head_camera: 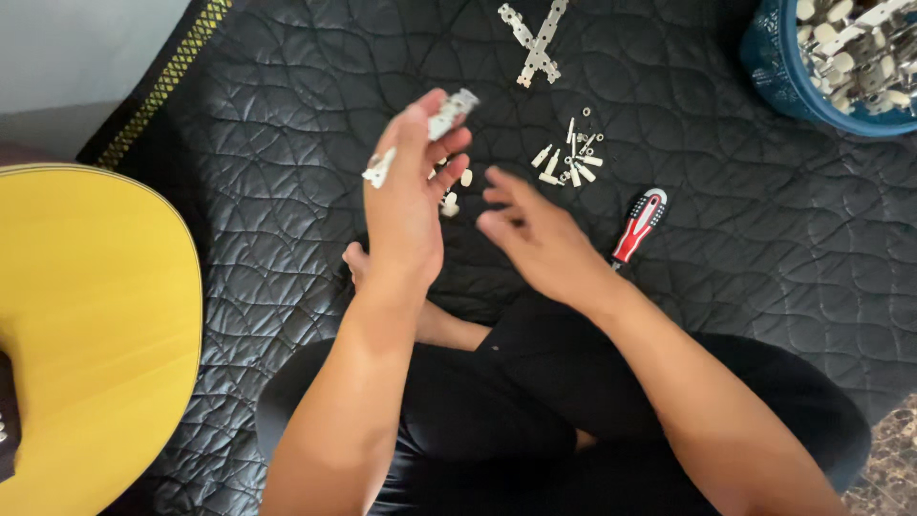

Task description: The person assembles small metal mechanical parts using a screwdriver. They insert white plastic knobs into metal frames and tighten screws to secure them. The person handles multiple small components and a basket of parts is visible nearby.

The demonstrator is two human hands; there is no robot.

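A: Where the crossed legs in black trousers (535, 401) fill the bottom of the view, what do the person's arms do?

B: Both reach forward over a quilted black mat (287, 115). The left hand (406, 205) is raised, its back to the camera, and grips a silver metal strip (420, 139) that sticks out above the fingers and again at the side by the thumb. The strip is blurred, so its details cannot be told.

A: And the other one?

B: The right hand (535, 234) hovers just beside it, fingers spread and loose, holding nothing.

A: What lies near them?

B: A bare foot (355, 263) shows beneath the left wrist. A few small cream pegs (457, 191) lie on the mat between the two hands. A screwdriver with a red, black and white handle (638, 225) rests just right of the right hand.

A: Farther out?

B: A scatter of small white and metal parts (571, 158) sits beyond the right hand's fingers. Past that lie two pale perforated metal strips (535, 40), crossed. A blue basket (769, 67) heaped with similar pale parts stands at the top right corner, and the yellow body of a guitar (86, 325) lies at the left edge.
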